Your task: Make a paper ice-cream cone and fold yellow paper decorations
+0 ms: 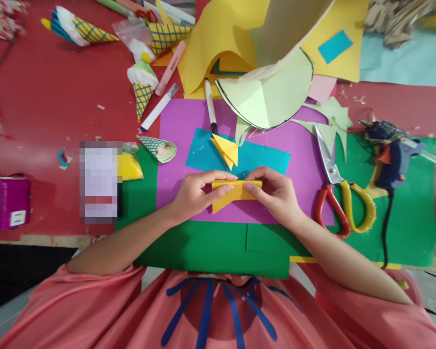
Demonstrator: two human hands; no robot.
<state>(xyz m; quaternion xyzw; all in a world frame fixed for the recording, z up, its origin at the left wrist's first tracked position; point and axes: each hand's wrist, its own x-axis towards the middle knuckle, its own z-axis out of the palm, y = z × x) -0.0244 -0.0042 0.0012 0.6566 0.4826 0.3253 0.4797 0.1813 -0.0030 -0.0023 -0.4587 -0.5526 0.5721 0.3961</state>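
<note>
A folded piece of yellow paper (236, 192) is pinched between both my hands, its fold running along the top and one pointed flap hanging at the lower left. My left hand (203, 190) grips its left end with the thumb laid on the front. At the right end, my right hand (273, 192) holds it between thumb and fingers. Just beyond my fingers, a small folded yellow paper piece (227, 149) with pointed ends rests on a blue paper strip (265, 156). The strip lies on a purple sheet (178, 194).
Large scissors (332, 179) with red and yellow handles lie at right, beside a blue glue gun (394, 162) with a black cord. Paper cones (143, 94), markers (160, 107) and a pale green paper piece (272, 99) lie beyond. A green sheet (210, 249) reaches the table's near edge.
</note>
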